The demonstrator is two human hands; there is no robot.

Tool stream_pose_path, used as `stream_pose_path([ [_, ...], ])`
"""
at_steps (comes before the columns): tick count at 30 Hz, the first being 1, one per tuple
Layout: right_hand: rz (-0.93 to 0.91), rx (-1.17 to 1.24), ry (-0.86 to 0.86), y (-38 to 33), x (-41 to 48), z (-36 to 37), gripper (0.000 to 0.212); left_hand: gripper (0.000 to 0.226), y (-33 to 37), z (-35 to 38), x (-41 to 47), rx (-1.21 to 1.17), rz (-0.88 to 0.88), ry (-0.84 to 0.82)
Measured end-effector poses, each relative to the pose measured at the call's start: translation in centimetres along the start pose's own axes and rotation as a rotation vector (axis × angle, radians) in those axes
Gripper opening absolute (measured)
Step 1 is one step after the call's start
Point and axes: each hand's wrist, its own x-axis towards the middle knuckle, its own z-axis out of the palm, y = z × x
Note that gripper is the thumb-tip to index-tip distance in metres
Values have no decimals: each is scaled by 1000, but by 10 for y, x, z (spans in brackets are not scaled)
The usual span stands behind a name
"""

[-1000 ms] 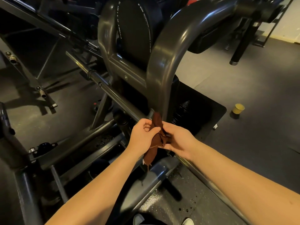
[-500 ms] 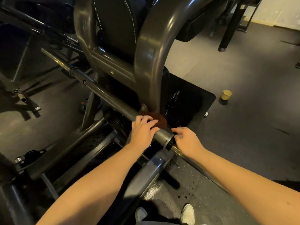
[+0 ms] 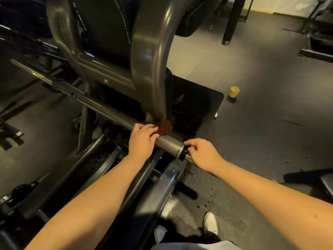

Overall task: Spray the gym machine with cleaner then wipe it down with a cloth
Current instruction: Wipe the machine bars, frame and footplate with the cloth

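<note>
Left hand (image 3: 142, 141): presses the cloth (image 3: 164, 127) down on the bar (image 3: 168, 143), fingers curled over the top of both. Grips nothing else.

Right hand (image 3: 202, 153): rests on the thinner end of the same bar, just past the black collar (image 3: 182, 153), fingers bent over the metal. Holds no cloth and no bottle. Appears to steady the bar, which cannot be confirmed.

Cloth: brown and bunched. Lies at the joint where the curved frame (image 3: 149, 56) of the gym machine (image 3: 108, 74) meets the bar, touching both. Shows only partly beyond the left fingertips.

Cleaner: no spray bottle in view. Dark drops (image 3: 207, 202) on the floor (image 3: 261, 114) beside the machine base, near the shoes (image 3: 210, 222). Suggests spraying already done, as a judgement only.

Progress: places the task in the wiping stage, probably early to middle.
- Under way: the bar at the joint.
- Left to do, by appearance: the long run of bar to the left, the curved frame above, the black pad (image 3: 108, 33) and the lower rails.
- No visible way to tell wiped metal from unwiped.

Surroundings: yellow cup (image 3: 233, 91) on the floor, well apart from the hands.
</note>
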Motion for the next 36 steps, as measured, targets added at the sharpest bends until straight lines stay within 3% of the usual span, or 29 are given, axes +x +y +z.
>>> stream_pose_path([
  [10, 15, 74, 37, 1, -11, 4, 40, 20, 61, 14, -58, -210, -4, -93],
  [16, -57, 210, 73, 14, -29, -7, 36, 18, 81, 3, -69, -496, -422, -47],
  [20, -105, 475, -19, 18, -39, -17, 33, 11, 121, -7, -78, -641, -481, -41],
  [26, -55, 966, -181, 42, -55, -33, 25, 22, 171, -8, -87, -661, -430, -95],
  [31, 56, 947, -72, 73, -53, -44, 26, 21, 188, -2, -96, -610, -411, -143],
  [36, -3, 805, 73, 79, -49, -73, 14, 16, 174, -4, -94, -426, -438, -63],
])
